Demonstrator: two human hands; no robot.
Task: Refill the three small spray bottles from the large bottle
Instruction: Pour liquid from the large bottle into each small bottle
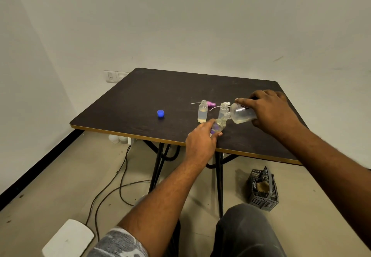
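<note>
My right hand (269,112) grips the large clear bottle (241,114), tipped to the left so its neck meets the mouth of a small spray bottle (218,125). My left hand (200,142) holds that small bottle, tilted, near the table's front edge. A second small bottle (202,111) stands upright and uncapped, partly filled with pale liquid. A third small bottle (223,110) stands behind the pouring spot, partly hidden. A pink spray head (210,103) and a white spray head (225,103), each with a thin tube, lie behind the bottles. A blue cap (160,113) lies to the left.
The dark table (130,100) stands against a white wall. Under it lie black cables (112,184) on the floor. A dark plastic basket (263,189) sits on the floor at the right, a white object (68,238) at the lower left.
</note>
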